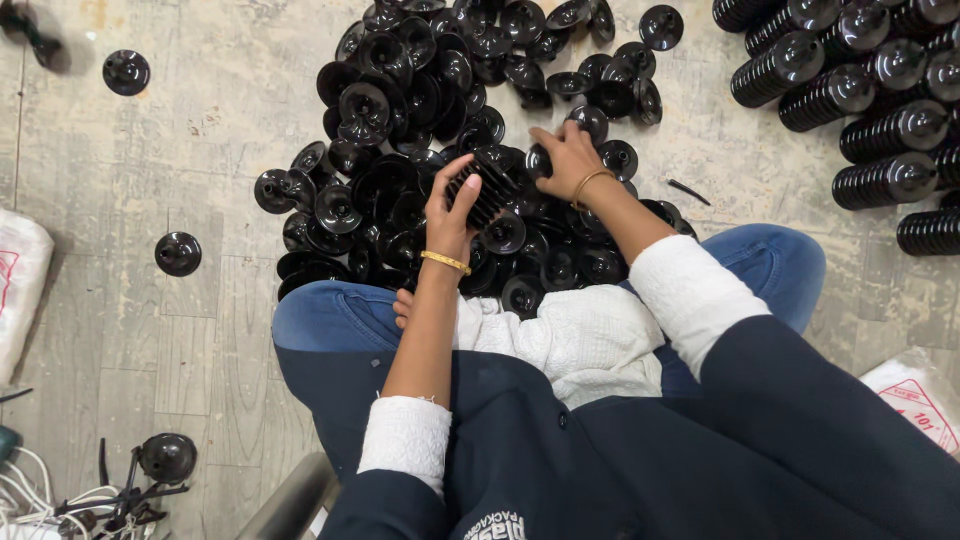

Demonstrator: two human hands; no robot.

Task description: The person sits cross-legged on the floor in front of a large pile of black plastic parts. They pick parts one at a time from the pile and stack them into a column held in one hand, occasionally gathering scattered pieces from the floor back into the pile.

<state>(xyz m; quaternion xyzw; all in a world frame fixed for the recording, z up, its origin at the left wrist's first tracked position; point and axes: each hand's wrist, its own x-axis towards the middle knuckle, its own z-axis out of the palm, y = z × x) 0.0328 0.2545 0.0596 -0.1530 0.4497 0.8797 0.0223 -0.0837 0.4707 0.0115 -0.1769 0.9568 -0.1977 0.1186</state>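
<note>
**Stack Slip Risk During Nesting**

Left hand (452, 212) is closed around a short nested stack of black discs (482, 192), above the loose pile (420, 130). Right hand (566, 158), at the stack's 2 o'clock, pinches one disc (537, 162). A skewed insertion could spill the stack
</note>
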